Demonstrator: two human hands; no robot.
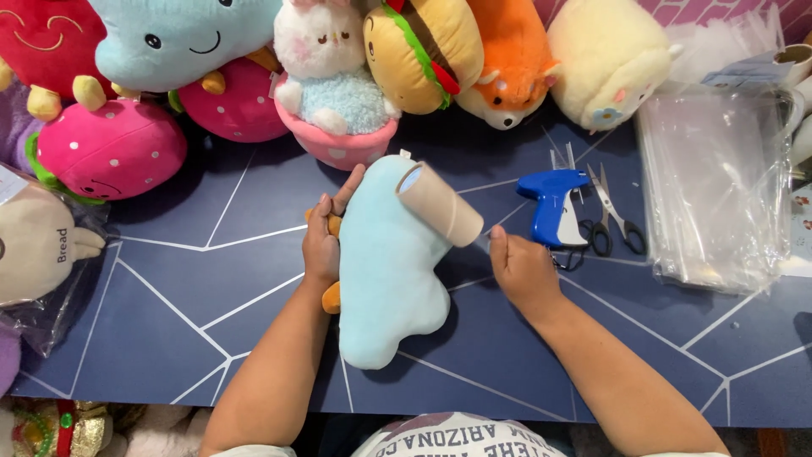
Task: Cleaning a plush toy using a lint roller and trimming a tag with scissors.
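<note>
A dark blue worktop (169, 279) crossed by thin white lines fills the view, and nothing of the room beyond it shows. Plush toys crowd its far edge: a pink strawberry plush (110, 148), a light blue plush with a smiling face (182, 34), a white bunny plush in a pink cup (334, 93), a burger plush (423, 51), an orange fox plush (507, 72) and a cream plush (605, 63). To the right lie a blue tagging gun (554, 199), scissors (613, 216) and a stack of clear plastic bags (719, 186).

In the middle lies a light blue plush toy (389, 271), back side up, with small orange feet showing at its left edge. The left hand (321, 241) grips that left edge, fingers curled around the toy. A lint roller (440, 203) rests tilted on the toy's upper part. The right hand (520, 267) sits just right of the toy, near the roller's lower end; it looks closed, but whether its fingers hold the roller's handle I cannot tell, since the handle is hidden.

The roller looks poorly supported: if the right hand has no firm hold, it could slide off the soft, rounded toy onto the worktop or towards the tagging gun. The left hand pinches only an edge, so the toy could twist under pressure. The scissors and the gun's needle lie near the right hand, and a careless sweep could snag them or the bags.
</note>
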